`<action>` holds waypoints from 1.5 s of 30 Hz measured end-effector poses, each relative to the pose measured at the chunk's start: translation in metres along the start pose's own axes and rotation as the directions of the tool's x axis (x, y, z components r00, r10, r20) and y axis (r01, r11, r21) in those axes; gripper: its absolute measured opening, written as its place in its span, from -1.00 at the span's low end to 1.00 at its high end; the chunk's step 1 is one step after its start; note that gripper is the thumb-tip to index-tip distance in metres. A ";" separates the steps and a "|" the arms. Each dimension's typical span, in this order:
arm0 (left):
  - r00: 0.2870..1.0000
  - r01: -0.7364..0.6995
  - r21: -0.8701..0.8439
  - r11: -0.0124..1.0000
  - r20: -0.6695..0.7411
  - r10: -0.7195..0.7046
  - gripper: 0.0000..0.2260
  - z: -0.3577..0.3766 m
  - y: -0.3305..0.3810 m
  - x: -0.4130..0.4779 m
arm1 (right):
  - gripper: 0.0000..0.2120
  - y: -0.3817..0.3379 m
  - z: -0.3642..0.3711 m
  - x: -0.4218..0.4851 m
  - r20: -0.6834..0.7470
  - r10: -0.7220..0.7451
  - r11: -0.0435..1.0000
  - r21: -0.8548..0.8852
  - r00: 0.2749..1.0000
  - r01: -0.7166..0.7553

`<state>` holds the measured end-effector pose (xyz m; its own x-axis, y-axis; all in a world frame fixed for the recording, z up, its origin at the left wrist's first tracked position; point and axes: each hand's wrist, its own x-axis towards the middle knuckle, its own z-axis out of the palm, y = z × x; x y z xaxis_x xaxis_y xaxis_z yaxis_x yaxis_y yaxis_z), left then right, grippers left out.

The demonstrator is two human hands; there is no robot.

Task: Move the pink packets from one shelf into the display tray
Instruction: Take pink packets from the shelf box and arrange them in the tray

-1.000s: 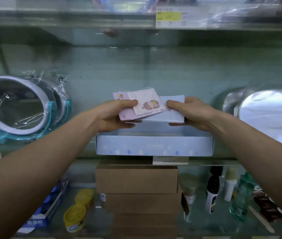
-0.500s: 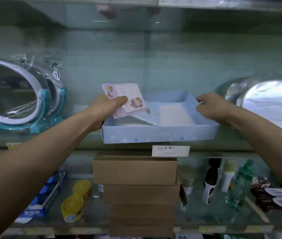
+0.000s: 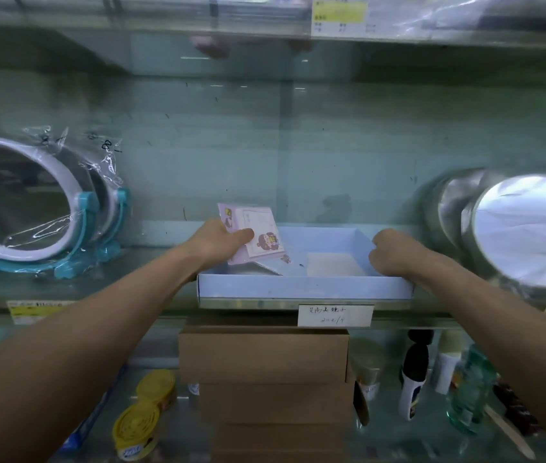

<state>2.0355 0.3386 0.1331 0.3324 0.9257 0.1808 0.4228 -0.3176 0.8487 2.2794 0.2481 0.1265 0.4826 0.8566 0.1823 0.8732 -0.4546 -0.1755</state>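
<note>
I see left hand (image 3: 221,243) pinching pink packets (image 3: 253,233), thumb on top, tilted above the display tray (image 3: 305,287) at its 10 o'clock corner | right hand (image 3: 395,253) curled over tray's 3 o'clock wall | hands well apart | wrapped mirror (image 3: 14,202) at tray's 9 o'clock

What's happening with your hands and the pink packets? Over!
Left hand holds pink packets, tilted over left end of tray. Right hand grips its right wall. Nothing seen blocking.
</note>
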 end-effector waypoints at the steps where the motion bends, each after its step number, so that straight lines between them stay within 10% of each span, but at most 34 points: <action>1: 1.000 0.003 0.021 1.000 -0.007 -0.003 -0.73 0.000 0.002 -0.001 | -0.70 -0.001 -0.001 0.000 -0.011 -0.019 1.000 -0.025 1.000 0.018; 6: 0.995 -0.063 -0.144 0.988 -0.091 0.050 -0.77 -0.009 0.011 0.000 | -0.66 -0.003 -0.004 0.005 0.099 -0.128 0.978 -0.152 0.987 0.142; 9: 1.000 -0.013 -0.420 0.908 -0.012 0.008 -0.79 -0.014 0.019 0.001 | -0.60 -0.014 -0.021 0.000 -0.152 -0.189 0.975 0.084 0.970 0.204; 13: 0.981 0.164 -0.635 0.755 0.185 -0.057 -0.91 -0.013 0.022 -0.002 | -0.57 -0.049 -0.035 -0.018 0.092 -0.198 0.540 0.841 0.976 0.030; 17: 0.969 0.238 -0.607 0.759 0.206 -0.139 -0.82 -0.013 0.020 -0.003 | -0.31 -0.063 -0.027 -0.013 0.170 -0.102 0.355 0.926 0.980 -0.124; 26: 0.973 0.223 -0.694 0.684 0.111 -0.204 -0.76 -0.023 0.025 -0.001 | -0.76 -0.049 -0.019 -0.006 -0.173 -0.055 0.599 0.782 0.983 0.171; 32: 0.953 0.281 -0.519 0.807 0.250 -0.171 -0.87 -0.010 0.031 -0.008 | -0.94 -0.062 -0.021 -0.027 -0.575 -0.170 0.832 0.352 0.800 0.429; 40: 0.943 0.273 -0.626 0.730 0.326 -0.074 -0.83 0.002 0.020 0.000 | -0.80 -0.074 -0.027 -0.055 -0.268 -0.538 0.586 0.563 0.799 0.584; 45: 0.928 0.289 -0.546 0.786 0.362 -0.090 -0.94 -0.006 0.021 0.005 | -0.29 -0.057 -0.037 -0.026 -0.243 -0.620 0.784 -0.145 0.746 0.604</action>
<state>2.0408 0.3378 0.1545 0.5752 0.8132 -0.0883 -0.0318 0.1302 0.9910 2.2193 0.2429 0.1677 -0.1647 0.8616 0.4801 0.9857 0.1257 0.1125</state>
